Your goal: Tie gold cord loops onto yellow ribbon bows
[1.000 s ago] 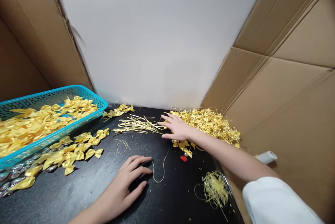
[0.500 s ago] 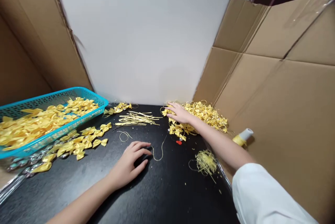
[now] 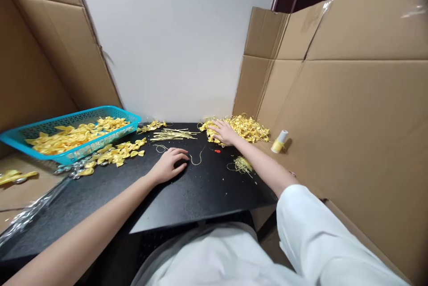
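Note:
My right hand (image 3: pixel 224 132) lies palm down, fingers spread, over the left side of a heap of small yellow bows (image 3: pixel 249 129) with thin threads among them. On the black table (image 3: pixel 187 201) rests my left hand (image 3: pixel 170 165), its fingers loosely bent and apart, holding nothing that I can see. A single curved piece of yellow cord (image 3: pixel 199 161) is just right of its fingertips. Beyond that hand is a bundle of straight cut cords (image 3: pixel 174 134), with a looped cord (image 3: pixel 160 148) closer to it.
A blue basket (image 3: pixel 124 121) full of yellow bows stands at the left, more loose bows (image 3: pixel 122 152) before it. Tangled cord (image 3: pixel 242 165), a red scrap (image 3: pixel 217 151) and a white spool with yellow thread (image 3: pixel 279 141) are at the right. Cardboard panels (image 3: pixel 351 112) flank the table.
My view has tilted down and drawn back, so the table's front edge and my lap now show. Both hands have stayed at about the same places on the table.

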Available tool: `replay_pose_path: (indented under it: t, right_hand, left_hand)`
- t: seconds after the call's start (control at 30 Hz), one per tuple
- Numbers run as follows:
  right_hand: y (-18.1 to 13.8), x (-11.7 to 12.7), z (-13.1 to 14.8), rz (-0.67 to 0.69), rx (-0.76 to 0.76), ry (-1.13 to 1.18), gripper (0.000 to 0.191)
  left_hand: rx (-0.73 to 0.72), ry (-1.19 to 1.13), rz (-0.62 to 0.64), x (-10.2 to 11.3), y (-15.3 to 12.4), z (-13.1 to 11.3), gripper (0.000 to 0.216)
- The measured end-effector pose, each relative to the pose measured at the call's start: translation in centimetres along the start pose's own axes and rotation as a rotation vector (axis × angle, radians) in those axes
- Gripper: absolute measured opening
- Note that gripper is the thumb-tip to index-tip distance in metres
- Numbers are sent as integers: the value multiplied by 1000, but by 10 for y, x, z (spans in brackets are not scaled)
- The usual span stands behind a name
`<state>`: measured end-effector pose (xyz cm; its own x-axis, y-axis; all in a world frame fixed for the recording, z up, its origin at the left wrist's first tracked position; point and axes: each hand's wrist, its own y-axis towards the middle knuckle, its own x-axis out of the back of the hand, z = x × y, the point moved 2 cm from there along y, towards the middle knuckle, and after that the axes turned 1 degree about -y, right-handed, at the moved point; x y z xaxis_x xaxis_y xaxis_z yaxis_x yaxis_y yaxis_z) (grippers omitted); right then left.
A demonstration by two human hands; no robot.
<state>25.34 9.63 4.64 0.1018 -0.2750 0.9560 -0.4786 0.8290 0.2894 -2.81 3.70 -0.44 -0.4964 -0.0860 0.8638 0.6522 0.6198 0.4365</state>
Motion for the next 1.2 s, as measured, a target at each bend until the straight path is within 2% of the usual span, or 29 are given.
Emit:
replay_pose_path:
  t: [0.1,0.17,0.23,0.3,0.37,0.53,0.73,0.87,0.97,1.03,1.2]
  right_hand:
    - [-20,13,30,-100,-80,94,46]
    - [-34,8,62,2,-23,162,39]
    - [-43,-5,93,129,87,238,49]
    - [-46,-18,114,133,107,260,57]
    - [-46,-29,124,133,88,277,60]
    - [-47,-35,118,75,6,319,39]
    - [-48,-38,106,-97,-75,436,11]
    - [-50,-40,96,-182,-129,486,15]
    - [-52,-39,89,-276,-198,507,21]
    - [-53,-39,89,-272,-192,508,18]
    - [-52,-43,103,-91,-148,466,12]
  left_hand:
    - [-19,25,4,2,3,-5,32]
    - [-44,33,46,1,4,-6,36]
    - [-53,51,98,-3,5,-5,42]
    - [-41,78,126,-7,5,0,46]
    - [-26,88,130,-10,5,6,50]
    - [-48,74,131,-11,6,11,47]
    - [-12,89,58,-4,5,5,38]
    - [163,172,-114,3,1,17,33]
    - [249,192,-189,7,-3,26,33]
    - [273,200,-197,8,-4,28,34]
    - [269,177,-192,8,-4,25,31]
